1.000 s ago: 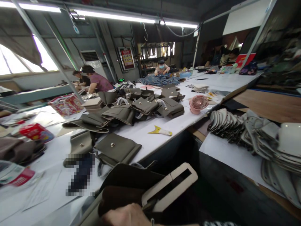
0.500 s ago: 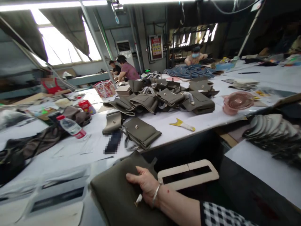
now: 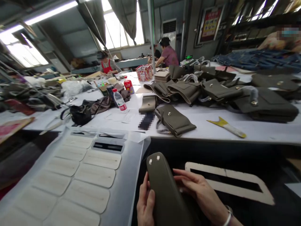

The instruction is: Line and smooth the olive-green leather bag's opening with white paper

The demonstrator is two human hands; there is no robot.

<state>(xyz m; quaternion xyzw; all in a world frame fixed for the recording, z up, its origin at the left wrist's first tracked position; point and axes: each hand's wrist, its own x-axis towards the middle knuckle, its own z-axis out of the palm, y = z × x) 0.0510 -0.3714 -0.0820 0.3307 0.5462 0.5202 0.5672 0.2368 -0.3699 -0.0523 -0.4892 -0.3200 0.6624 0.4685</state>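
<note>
An olive-green bag point(image 3: 166, 185) is held in front of me, its narrow rounded side facing up. Two small pale fittings sit near its far end. My left hand point(image 3: 145, 202) grips the left edge, thumb on top. On the opposite side, my right hand point(image 3: 199, 190) presses its fingers against the bag; a bracelet is on that wrist. Right of the bag lies a cream rounded frame point(image 3: 227, 174) with a long slot. At left, several pale rounded panels point(image 3: 94, 171) lie in rows on a translucent sheet point(image 3: 127, 166). The bag's near end is cut off by the picture's bottom.
On the white table point(image 3: 202, 131) ahead lie several olive bags point(image 3: 175, 121), a yellow-ended tool point(image 3: 227, 127), a water bottle point(image 3: 119, 100) and a red can point(image 3: 128, 85). Dark cloth point(image 3: 82, 113) lies at left. People work farther back, one in a red apron point(image 3: 107, 66).
My view has swung left. The bag has turned so its narrow side shows, and my left hand has come into view on it. My right hand has shifted to its right side.
</note>
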